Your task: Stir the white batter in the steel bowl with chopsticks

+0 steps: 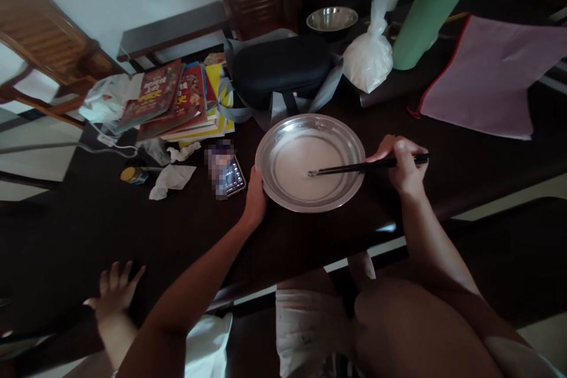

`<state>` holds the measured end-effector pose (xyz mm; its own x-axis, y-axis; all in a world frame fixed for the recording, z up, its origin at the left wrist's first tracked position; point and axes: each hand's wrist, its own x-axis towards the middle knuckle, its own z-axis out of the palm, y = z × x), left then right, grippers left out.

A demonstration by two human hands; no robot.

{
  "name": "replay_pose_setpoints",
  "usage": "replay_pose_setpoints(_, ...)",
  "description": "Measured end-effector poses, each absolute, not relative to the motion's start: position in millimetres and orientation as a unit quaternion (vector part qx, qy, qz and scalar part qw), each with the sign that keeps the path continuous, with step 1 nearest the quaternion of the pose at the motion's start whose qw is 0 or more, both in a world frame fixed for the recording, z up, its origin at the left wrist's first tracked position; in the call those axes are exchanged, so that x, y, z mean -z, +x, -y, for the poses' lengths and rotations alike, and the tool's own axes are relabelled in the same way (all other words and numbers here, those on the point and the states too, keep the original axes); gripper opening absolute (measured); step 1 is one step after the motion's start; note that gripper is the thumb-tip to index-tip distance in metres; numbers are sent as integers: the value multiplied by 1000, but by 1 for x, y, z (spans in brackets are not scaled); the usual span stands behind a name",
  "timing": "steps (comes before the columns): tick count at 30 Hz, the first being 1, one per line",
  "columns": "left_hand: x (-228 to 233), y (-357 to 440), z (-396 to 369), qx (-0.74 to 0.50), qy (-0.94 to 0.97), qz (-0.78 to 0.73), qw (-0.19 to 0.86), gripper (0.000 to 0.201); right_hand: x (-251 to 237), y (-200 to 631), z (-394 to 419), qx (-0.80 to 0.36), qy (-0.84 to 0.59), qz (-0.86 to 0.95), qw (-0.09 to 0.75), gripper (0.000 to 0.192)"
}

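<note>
- At near left, another person's hand (115,292) spreads over a dark tabletop (186,239).
- Left of center, a lit smartphone (234,176) lies near the left hand (256,198), which grips a stainless-steel basin (310,207) by its left rim.
- At center, the basin holds pale contents (299,156).
- To the right, the right hand (406,166) clasps black chopsticks (354,168) slanting into the basin.

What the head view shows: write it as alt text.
A person's right hand holds black chopsticks in a metal bowl with pale contents; the left hand holds its rim. A phone, books and another person's hand are further left.
</note>
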<state>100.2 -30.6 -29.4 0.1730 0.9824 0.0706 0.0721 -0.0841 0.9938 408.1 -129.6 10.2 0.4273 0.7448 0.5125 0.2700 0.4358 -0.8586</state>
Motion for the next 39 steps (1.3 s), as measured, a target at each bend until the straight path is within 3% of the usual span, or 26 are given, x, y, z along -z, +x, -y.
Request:
replay_pose_setpoints(4, 25, 102, 27, -459, 538, -454, 542, 48, -11, 407, 130, -188, -504, 564, 627, 35)
replay_pose_setpoints(10, 23, 102, 28, -473, 536, -452, 534, 42, -12, 407, 128, -146, -513, 485, 692, 47)
replay_pose_setpoints(15, 26, 99, 27, -459, 566, -457, 510, 41, -13, 406, 128, -189, -509, 564, 622, 37)
replay_pose_setpoints(21, 25, 96, 27, -447, 608, -456, 472, 38, -14, 406, 129, -171, -514, 484, 687, 48)
replay_pose_setpoints(26, 26, 95, 28, -437, 638, -457, 439, 37, -14, 406, 129, -207, -522, 553, 616, 38)
replay_pose_setpoints(31, 22, 94, 30, -443, 652, -442, 428, 27, -15, 405, 128, -139, -516, 457, 711, 47)
replay_pose_setpoints(36, 8, 96, 33, -434, 630, -460, 451, 23, -14, 405, 128, -193, -521, 559, 615, 39)
replay_pose_setpoints(39, 9, 98, 33, -437, 605, -471, 470, 25, -14, 405, 128, -141, -537, 541, 632, 37)
